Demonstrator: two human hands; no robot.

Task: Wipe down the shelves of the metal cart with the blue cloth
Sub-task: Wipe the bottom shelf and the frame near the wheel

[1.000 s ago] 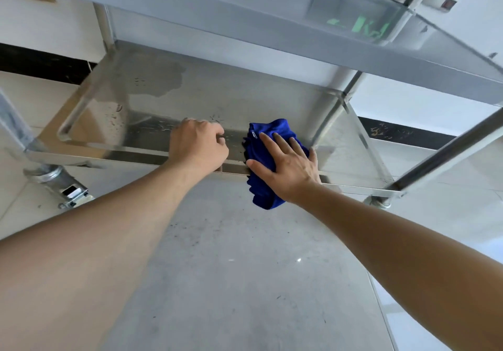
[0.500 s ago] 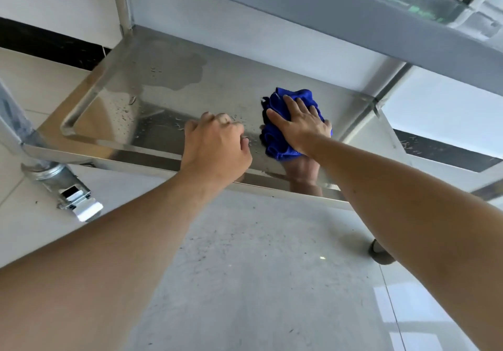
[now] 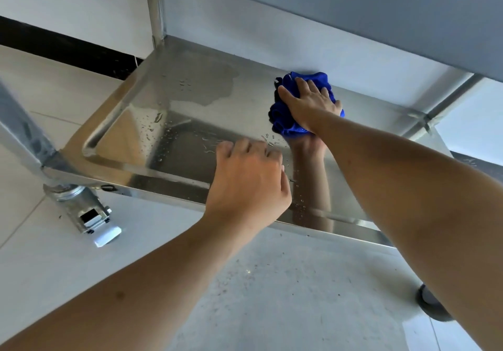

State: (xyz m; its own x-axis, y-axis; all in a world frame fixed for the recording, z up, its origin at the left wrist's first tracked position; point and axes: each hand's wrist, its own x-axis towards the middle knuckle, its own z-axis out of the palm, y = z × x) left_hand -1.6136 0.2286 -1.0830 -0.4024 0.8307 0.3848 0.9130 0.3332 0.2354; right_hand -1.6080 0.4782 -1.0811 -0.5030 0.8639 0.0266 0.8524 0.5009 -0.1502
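One blue cloth (image 3: 285,122), soft, light and bunched, is pressed near the far edge of the bottom shelf (image 3: 190,100) under the spread right hand (image 3: 309,105); it is best gripped from above. Curled left hand (image 3: 245,181) is braced at the shelf's near edge, holding nothing. Droplets (image 3: 155,130) lie leftward.

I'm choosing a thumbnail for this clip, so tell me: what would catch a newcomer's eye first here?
The bright blue cloth stands out first, bunched under the right hand that presses it on the far side of the shiny bottom shelf. Next comes the left hand, fingers curled over the shelf's near rim, with water droplets and a wet patch to its left.
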